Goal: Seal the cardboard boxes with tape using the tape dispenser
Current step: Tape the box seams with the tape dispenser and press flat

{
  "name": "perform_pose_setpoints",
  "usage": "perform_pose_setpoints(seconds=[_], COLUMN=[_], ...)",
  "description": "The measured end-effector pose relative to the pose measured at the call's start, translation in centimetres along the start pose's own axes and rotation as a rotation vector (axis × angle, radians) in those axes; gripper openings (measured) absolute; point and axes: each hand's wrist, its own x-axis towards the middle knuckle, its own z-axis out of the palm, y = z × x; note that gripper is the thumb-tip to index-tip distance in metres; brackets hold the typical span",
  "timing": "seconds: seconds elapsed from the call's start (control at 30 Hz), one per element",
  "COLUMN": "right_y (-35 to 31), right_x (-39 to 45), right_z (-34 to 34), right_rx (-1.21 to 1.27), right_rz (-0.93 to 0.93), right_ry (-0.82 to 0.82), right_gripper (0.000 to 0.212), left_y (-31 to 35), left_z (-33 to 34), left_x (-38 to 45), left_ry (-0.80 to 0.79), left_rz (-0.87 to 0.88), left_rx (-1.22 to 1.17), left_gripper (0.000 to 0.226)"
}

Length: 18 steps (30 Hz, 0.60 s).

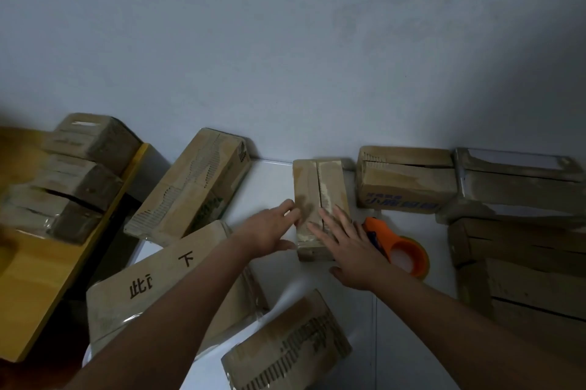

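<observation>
A small narrow cardboard box [318,186] lies on the white table [272,180], its top seam running away from me. My left hand [269,227] holds its left side, fingers at the top edge and thumb low on the side. My right hand [348,243] lies flat with straight fingers on the box's near right top. An orange tape dispenser [399,247] with a tape roll lies on the table just right of my right hand, untouched.
Cardboard boxes ring the spot: a long one [190,183] at the left, a printed one [152,291] under my left forearm, another [285,348] at the near edge, several stacked at the right [513,250]. A yellow shelf [47,278] holds more boxes.
</observation>
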Motion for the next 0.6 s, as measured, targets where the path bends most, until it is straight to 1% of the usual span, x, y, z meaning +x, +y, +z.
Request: perform_pose_setpoints(seconds=[0.03, 0.1, 0.17, 0.2, 0.27, 0.3, 0.33, 0.37, 0.4, 0.47, 0.53, 0.57, 0.6], right_y=[0.1, 0.6, 1.0, 1.2, 1.2, 1.1, 0.9, 0.7, 0.4, 0.0, -0.5, -0.9, -1.3], right_x=[0.1, 0.3, 0.2, 0.0, -0.6, -0.9, -1.0, -1.2, -1.2, -1.0, -0.6, -0.4, -0.2], right_z=[0.0, -0.4, -0.9, -1.0, -1.1, -1.1, -1.1, -1.2, -1.3, -1.5, -1.8, -2.0, -2.1], right_rx=[0.012, 0.084, 0.21, 0.275, 0.455, 0.602, 0.779, 0.965, 1.121, 1.27, 1.375, 1.408, 1.407], right_rz=[-0.016, -0.049, -0.056, -0.042, 0.044, 0.112, 0.188, 0.27, 0.35, 0.449, 0.395, 0.355, 0.337], right_ry=[-0.004, -0.012, 0.032, 0.095, 0.269, 0.345, 0.386, 0.374, 0.312, 0.137, -0.024, -0.082, -0.102], right_gripper=[0.102, 0.096, 0.085, 0.08, 0.077, 0.075, 0.071, 0.066, 0.062, 0.06, 0.055, 0.055, 0.056], left_y=[0.3, 0.7, 0.9, 1.0, 1.5, 2.0, 2.7, 3.4, 4.1, 5.2, 5.8, 5.9, 5.9], left_z=[0.1, 0.3, 0.3, 0.2, 0.3, 0.3, 0.4, 0.6, 1.0, 2.2, 3.4, 3.9, 4.3], left_x=[0.0, 0.0, 0.0, 0.1, 0.2, 0.3, 0.3, 0.4, 0.6, 0.9, 1.3, 1.4, 1.4], left_ry=[-0.024, -0.025, 0.043, 0.097, 0.23, 0.286, 0.328, 0.343, 0.33, 0.236, 0.142, 0.124, 0.113], left_rz=[-0.009, -0.065, -0.124, -0.144, -0.159, -0.146, -0.122, -0.099, -0.092, -0.16, -0.29, -0.337, -0.369], left_rx=[-0.01, -0.117, -0.195, -0.188, -0.184, -0.197, -0.212, -0.222, -0.225, -0.208, -0.232, -0.242, -0.229], left_gripper=[0.044, 0.032, 0.021, 0.018, 0.02, 0.022, 0.025, 0.029, 0.036, 0.053, 0.066, 0.07, 0.073])
